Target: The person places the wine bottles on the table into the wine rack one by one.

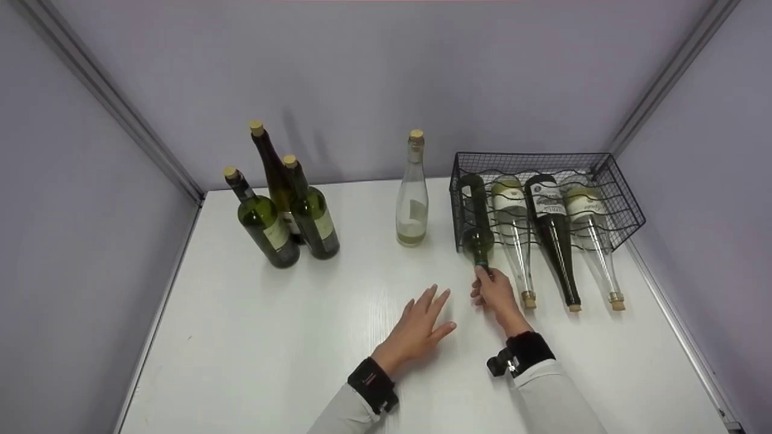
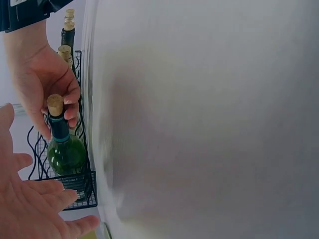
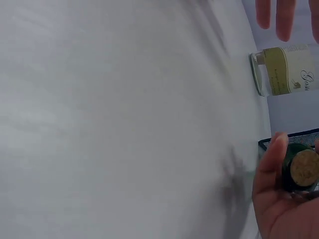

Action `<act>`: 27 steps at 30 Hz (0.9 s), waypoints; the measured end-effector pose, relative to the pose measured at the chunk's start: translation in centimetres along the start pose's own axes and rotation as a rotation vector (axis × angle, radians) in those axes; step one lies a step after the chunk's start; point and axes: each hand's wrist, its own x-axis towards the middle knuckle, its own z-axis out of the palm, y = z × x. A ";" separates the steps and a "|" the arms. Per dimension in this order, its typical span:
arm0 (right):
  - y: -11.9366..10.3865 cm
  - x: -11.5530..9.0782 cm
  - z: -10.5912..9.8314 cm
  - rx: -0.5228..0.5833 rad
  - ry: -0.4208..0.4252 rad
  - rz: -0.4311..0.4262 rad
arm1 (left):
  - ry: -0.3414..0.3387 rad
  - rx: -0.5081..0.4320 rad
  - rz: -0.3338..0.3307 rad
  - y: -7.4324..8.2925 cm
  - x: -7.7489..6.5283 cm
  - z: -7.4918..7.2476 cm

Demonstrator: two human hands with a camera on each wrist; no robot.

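Note:
A green wine bottle (image 1: pixel 477 238) lies in the leftmost slot of a black wire rack (image 1: pixel 458 211), neck toward me. My right hand (image 1: pixel 496 295) holds that bottle by its neck, thumb on one side and fingers curled on the other. Its cork (image 2: pixel 55 105) pokes out between them in the left wrist view; the right wrist view shows the cork (image 3: pixel 305 168) end-on. My left hand (image 1: pixel 416 328) is over the table to the left of the rack, fingers spread and holding nothing.
Three more corked bottles lie in the rack, among them a dark one (image 1: pixel 553 235). A clear bottle (image 1: pixel 412 205) stands upright left of the rack. Three bottles, including a green one (image 1: pixel 265 223), stand grouped at the back left. Walls enclose the white table (image 1: pixel 259 343).

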 end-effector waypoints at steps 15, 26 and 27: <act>-0.7 0.0 0.0 0.081 0.027 0.055 | -0.010 -0.028 -0.014 -0.1 -0.2 0.1; -1.2 -0.6 0.6 -0.187 0.161 -0.042 | 0.009 -0.007 0.005 -0.2 -0.2 0.1; -1.2 -0.6 0.6 -0.201 0.166 -0.047 | 0.011 -0.009 0.008 -0.2 -0.3 0.1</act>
